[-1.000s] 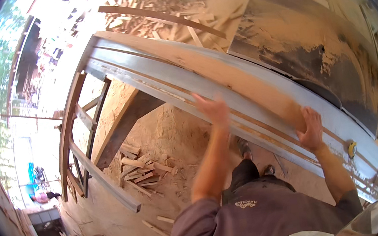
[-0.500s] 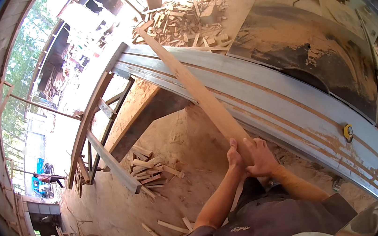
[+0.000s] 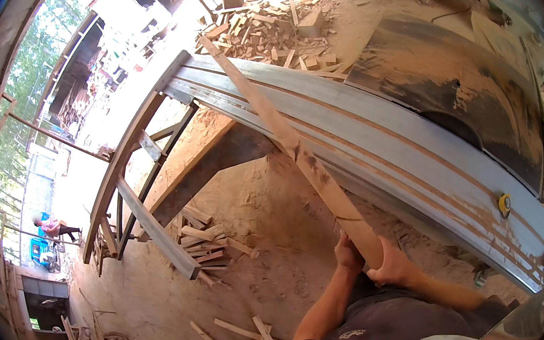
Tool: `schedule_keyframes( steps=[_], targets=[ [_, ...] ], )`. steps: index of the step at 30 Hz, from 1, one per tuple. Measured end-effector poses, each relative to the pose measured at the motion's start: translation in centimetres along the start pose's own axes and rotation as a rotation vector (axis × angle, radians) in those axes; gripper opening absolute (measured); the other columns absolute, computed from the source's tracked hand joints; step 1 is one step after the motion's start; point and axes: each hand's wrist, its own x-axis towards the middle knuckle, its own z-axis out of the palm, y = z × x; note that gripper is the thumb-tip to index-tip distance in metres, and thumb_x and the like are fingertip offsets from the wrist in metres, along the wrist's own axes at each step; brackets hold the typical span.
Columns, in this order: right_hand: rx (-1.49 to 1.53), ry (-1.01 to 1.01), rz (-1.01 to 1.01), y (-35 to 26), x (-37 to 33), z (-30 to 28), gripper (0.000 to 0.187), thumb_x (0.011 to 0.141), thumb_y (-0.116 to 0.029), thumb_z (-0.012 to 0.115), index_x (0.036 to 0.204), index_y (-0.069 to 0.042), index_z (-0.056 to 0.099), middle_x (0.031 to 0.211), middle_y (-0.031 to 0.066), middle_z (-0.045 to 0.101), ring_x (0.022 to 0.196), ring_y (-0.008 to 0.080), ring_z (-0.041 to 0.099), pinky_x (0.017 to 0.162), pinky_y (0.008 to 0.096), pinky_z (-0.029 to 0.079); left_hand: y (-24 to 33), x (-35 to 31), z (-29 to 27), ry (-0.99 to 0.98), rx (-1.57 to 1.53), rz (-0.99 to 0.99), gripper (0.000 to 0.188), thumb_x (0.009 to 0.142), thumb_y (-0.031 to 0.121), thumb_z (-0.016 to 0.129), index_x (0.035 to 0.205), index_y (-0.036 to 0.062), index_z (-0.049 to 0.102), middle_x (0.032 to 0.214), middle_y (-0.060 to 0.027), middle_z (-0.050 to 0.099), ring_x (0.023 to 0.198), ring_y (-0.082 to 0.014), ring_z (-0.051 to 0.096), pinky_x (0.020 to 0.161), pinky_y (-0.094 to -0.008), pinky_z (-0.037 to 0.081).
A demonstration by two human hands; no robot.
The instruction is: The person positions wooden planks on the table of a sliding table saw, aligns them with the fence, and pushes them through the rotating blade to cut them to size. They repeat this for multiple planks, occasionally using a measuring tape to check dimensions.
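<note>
A long wooden board (image 3: 270, 114) runs from my body to the far left, lying slantwise across the metal saw table (image 3: 376, 137). Dark stains and a dark line mark its upper face. My left hand (image 3: 348, 254) is closed round the left edge of the board's near end. On the opposite edge, my right hand (image 3: 396, 266) grips the same end, thumb on top. Part of the fingers of both hands is hidden under the wood.
A yellow and black tape measure (image 3: 505, 204) sits on the table's right part. Wood offcuts (image 3: 262, 32) are heaped beyond it. Left stands a frame with a metal bar (image 3: 157, 228) sticking out, near more offcuts (image 3: 213, 242). Another person (image 3: 55, 227) is far left.
Both hands have come down closer to my body, bringing the board's near end with them. The board now shows a stained face instead of a plain one.
</note>
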Motion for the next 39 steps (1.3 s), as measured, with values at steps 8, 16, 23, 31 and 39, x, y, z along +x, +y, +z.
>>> schedule_keyframes(
  steps=[8,16,23,31,39],
  targets=[
    [0.424,-0.162,-0.001,1.7,1.5,-2.1,0.095,0.076,-0.028,0.082,0.151,0.005,0.035,0.141,0.0305,0.052,0.133,0.0410,0.051,0.111,0.0412,0.041,3.2,0.1,4.3,0.055,0.017,-0.025,0.064,0.105,0.056,0.035,0.137,0.0027,0.053,0.129,-0.0165,0.062,0.116,-0.0345,0.060,0.102,-0.0461,0.046],
    [-0.060,0.144,-0.127,1.1,0.6,-0.8,0.096,0.070,-0.023,0.085,0.150,0.003,0.038,0.136,0.0248,0.051,0.127,0.0355,0.051,0.109,0.0423,0.041,2.2,1.0,6.0,-0.105,-0.061,-0.009,0.064,0.104,0.053,0.033,0.137,0.0013,0.052,0.124,-0.0205,0.065,0.110,-0.0380,0.063,0.097,-0.0505,0.052],
    [-0.400,0.319,-0.230,-0.4,0.0,0.7,0.104,0.062,-0.028,0.087,0.149,-0.003,0.037,0.116,0.0217,0.048,0.109,0.0407,0.050,0.096,0.0496,0.043,1.1,2.7,2.1,0.300,0.029,-0.027,0.073,0.103,0.060,0.030,0.142,0.0018,0.050,0.133,-0.0229,0.060,0.120,-0.0401,0.059,0.105,-0.0522,0.047],
    [-0.728,0.460,-0.273,1.8,-1.0,0.1,0.109,0.057,-0.025,0.088,0.151,-0.008,0.036,0.115,0.0208,0.044,0.108,0.0409,0.047,0.095,0.0527,0.038,4.5,2.7,4.4,0.444,0.065,-0.015,0.065,0.104,0.054,0.041,0.145,0.0030,0.045,0.133,-0.0189,0.059,0.121,-0.0318,0.055,0.105,-0.0433,0.041],
    [-0.710,0.462,-0.258,3.8,-4.6,-2.0,0.106,0.057,-0.022,0.089,0.150,-0.009,0.040,0.122,0.0215,0.044,0.113,0.0426,0.046,0.098,0.0554,0.037,5.1,3.4,6.0,0.158,0.261,0.036,0.042,0.101,0.030,0.056,0.136,0.0083,0.051,0.126,-0.0118,0.066,0.112,-0.0241,0.063,0.097,-0.0406,0.047]
  ],
)
